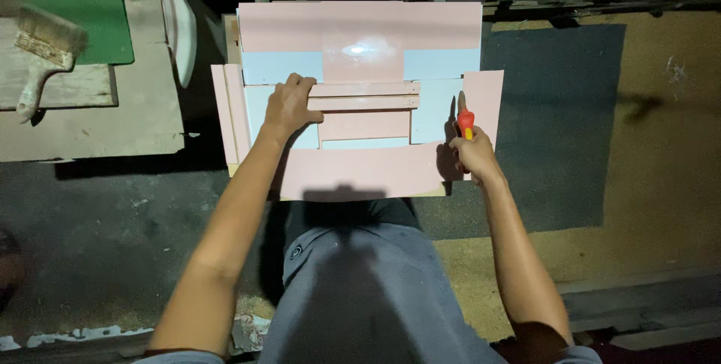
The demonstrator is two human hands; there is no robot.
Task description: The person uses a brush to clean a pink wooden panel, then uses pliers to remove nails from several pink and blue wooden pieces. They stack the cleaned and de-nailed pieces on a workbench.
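A flat board (360, 169) covered in pink and pale blue laminate pieces lies in front of me. My left hand (290, 105) rests flat on it, fingers over a narrow pink strip (360, 96) near the middle. My right hand (472, 155) grips a red and yellow cutter (466, 119), its tip pointing up along the seam beside a pink panel (484, 97) at the board's right edge. A glare spot shines on the upper pink sheet (360, 33).
A paintbrush (41, 52) lies on a wooden bench at the left beside a green sheet (75, 3). A white curved object (180, 22) leans by the bench. A dark mat (556, 123) covers brown sawdust-strewn floor at right. My knees (353, 274) are below.
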